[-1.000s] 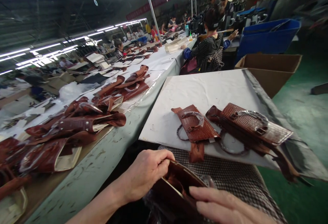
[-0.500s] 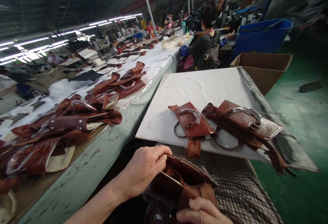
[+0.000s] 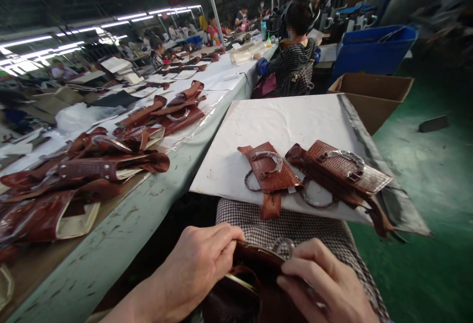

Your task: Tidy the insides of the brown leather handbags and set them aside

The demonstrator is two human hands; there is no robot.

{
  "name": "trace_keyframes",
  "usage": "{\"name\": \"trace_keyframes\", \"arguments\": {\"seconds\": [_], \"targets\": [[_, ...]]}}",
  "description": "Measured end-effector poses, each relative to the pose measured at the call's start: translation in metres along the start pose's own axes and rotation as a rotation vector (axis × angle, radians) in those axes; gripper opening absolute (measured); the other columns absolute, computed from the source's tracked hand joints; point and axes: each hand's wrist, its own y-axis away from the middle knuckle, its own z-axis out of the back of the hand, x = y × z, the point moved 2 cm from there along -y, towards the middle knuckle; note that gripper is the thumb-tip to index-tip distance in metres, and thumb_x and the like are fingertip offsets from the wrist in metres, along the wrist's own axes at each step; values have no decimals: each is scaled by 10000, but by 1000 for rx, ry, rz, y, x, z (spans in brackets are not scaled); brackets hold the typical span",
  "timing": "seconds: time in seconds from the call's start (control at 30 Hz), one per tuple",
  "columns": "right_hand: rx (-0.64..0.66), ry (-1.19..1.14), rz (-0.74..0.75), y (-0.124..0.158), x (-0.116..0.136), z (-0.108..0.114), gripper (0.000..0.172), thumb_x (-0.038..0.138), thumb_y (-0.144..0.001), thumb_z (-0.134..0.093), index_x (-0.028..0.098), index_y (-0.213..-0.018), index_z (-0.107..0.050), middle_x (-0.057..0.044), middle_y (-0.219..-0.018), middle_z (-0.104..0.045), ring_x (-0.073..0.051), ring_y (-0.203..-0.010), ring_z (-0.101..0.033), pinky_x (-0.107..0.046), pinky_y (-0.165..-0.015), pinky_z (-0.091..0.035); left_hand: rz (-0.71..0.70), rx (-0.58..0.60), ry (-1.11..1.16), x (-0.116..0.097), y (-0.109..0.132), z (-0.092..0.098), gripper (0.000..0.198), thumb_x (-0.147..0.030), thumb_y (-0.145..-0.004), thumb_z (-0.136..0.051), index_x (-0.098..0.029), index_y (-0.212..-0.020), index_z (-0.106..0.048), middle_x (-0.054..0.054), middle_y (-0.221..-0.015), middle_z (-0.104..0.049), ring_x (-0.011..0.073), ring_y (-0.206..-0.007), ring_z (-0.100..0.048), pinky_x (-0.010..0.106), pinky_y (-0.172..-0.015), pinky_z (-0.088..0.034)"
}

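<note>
Low in the head view, over my lap, is a brown leather handbag (image 3: 254,256) with its mouth open and a dark inside. My left hand (image 3: 201,259) is closed on the bag's left edge, fingers curled over the rim. On the opposite side, my right hand (image 3: 325,278) pinches the upper rim between thumb and fingers. A clear plastic-wrapped handle (image 3: 284,247) shows just behind the rim, near the right fingertips. The lower part of the bag is cut off by the frame.
Two crocodile-patterned handbags (image 3: 275,170) (image 3: 345,165) lie on a white board (image 3: 288,116) ahead. More brown bags (image 3: 88,170) are piled along the long table (image 3: 173,185) at left. A co-worker (image 3: 295,57) sits beyond, near a cardboard box (image 3: 373,96) and blue bin (image 3: 375,49).
My right hand has moved up from the bag's lower side flap to its upper rim. The left hand keeps its hold. The view has shifted slightly.
</note>
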Motion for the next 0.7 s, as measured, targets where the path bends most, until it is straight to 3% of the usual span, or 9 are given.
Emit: {"name": "trace_keyframes", "arguments": {"seconds": [0.13, 0.4, 0.6, 0.7], "targets": [[-129, 67, -30, -17, -3, -13, 53, 137, -872, -592, 160, -900, -631, -57, -790, -566, -152, -654, -564, -248, -549, -499, -2, 5, -14, 0, -5, 0, 218, -148, -971, -378, -234, -1019, -572, -39, -894, -635, 114, -783, -598, 200, -702, -413], [-106, 7, -61, -21, -7, -32, 60, 116, -869, -596, 176, -869, -597, -41, -803, -556, -154, -703, -560, -257, -592, -488, -1, -11, -6, -2, -8, 2, 238, -128, -951, -392, -210, -1032, -601, -22, -899, -648, 118, -800, -616, 198, -702, -424], [-164, -97, -50, -24, -10, -39, 105, 74, -863, -591, 176, -862, -570, -26, -787, -542, -138, -698, -550, -245, -607, -492, 8, -4, 9, -1, -10, 6, 253, -127, -950, -388, -211, -1009, -619, -26, -883, -653, 108, -775, -615, 189, -678, -422], [-179, -117, -61, -22, -12, -43, 100, 86, -878, -580, 184, -882, -559, -36, -845, -546, -151, -784, -584, -254, -690, -522, -3, 8, 6, 0, -11, 5, 251, -138, -955, -388, -210, -1019, -620, -20, -890, -653, 109, -775, -614, 186, -675, -424]]}}
